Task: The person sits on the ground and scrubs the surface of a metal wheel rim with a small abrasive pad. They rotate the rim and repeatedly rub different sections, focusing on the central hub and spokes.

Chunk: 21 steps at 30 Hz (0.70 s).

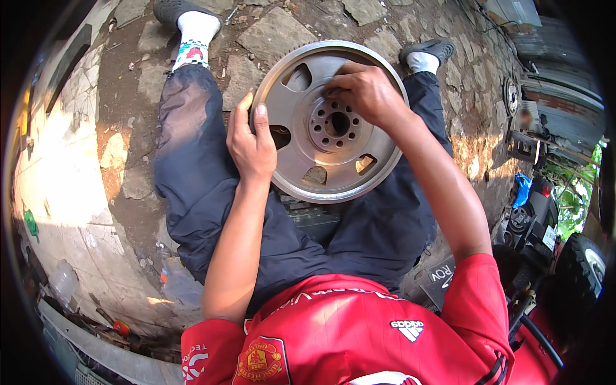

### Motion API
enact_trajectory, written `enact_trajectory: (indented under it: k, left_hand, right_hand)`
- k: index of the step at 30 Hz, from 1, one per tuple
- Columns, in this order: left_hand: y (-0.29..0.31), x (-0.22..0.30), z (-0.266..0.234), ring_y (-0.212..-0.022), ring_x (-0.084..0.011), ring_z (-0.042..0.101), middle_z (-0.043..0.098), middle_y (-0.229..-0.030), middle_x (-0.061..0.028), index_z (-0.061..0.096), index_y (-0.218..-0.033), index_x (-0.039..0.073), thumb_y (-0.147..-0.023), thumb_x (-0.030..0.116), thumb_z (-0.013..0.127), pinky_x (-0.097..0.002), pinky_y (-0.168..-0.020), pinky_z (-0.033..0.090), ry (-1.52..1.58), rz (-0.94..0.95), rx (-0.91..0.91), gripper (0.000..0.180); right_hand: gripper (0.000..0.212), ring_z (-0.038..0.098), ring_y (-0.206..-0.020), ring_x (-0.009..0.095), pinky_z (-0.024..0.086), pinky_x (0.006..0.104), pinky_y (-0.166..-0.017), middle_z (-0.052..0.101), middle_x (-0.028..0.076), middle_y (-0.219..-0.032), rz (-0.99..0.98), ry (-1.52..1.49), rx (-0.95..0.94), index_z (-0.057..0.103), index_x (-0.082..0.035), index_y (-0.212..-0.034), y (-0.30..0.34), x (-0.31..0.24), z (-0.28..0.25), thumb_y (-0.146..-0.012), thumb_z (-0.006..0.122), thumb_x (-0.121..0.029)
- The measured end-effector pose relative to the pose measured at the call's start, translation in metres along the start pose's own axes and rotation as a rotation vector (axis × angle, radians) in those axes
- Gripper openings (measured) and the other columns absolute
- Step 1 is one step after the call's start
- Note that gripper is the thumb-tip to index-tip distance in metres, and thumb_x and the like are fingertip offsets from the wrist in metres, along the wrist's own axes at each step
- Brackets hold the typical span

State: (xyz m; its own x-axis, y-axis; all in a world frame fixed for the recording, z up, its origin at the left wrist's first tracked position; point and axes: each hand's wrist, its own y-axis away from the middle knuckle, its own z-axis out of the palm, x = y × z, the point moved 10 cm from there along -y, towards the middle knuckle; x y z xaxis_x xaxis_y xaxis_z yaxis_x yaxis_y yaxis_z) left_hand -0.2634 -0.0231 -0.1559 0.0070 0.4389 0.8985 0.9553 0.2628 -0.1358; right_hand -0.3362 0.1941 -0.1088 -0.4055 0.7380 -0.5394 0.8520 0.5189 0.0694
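A round grey metal flywheel [297, 138] stands tilted between my legs, its face toward me. It has a toothed-looking rim, several oval openings, and a ring of bolt holes around a dark centre hole. My left hand [252, 138] grips its left rim, the thumb on the face and the fingers around the edge. On the upper right of the face, my right hand [369, 93] presses with curled fingers just above the bolt holes. Whatever those fingers hold, if anything, is hidden beneath them.
Flat stones [276, 35] set in dirt cover the ground beyond my shoes. Along the left runs a pale, cracked concrete strip [64, 186]. Tools and scraps [119, 327] lie at lower left. At right are corrugated sheets [564, 58], a blue bag [521, 190] and a black tyre [581, 266].
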Motion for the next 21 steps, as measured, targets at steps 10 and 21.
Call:
enact_trajectory:
  k: [10, 21]
  left_hand:
    - [-0.002, 0.002, 0.004, -0.122, -0.0432, 0.068, 0.071, -0.131, -0.0248, 0.066, -0.137, -0.002, -0.113, 0.028, 0.057, -0.0489, -0.106, 0.052, 0.003, 0.012, -0.004, 0.04]
    - [0.0, -0.013, 0.003, -0.122, -0.0342, 0.071, 0.074, -0.132, -0.0208, 0.064, -0.142, 0.0, -0.114, 0.032, 0.055, -0.0432, -0.105, 0.052, -0.004, -0.03, -0.006, 0.043]
  right_hand:
    - [0.021, 0.074, -0.087, 0.037, 0.06, 0.0459, -0.082, 0.076, 0.015, -0.097, 0.02, 0.006, 0.156, 0.085, -0.007, -0.104, 0.011, -0.003, 0.0, -0.084, 0.084, -0.013]
    - [0.02, 0.079, -0.081, 0.019, 0.063, 0.0319, -0.074, 0.08, 0.013, -0.094, 0.728, -0.332, 0.749, 0.081, -0.001, -0.106, 0.179, 0.031, 0.013, -0.088, 0.085, -0.003]
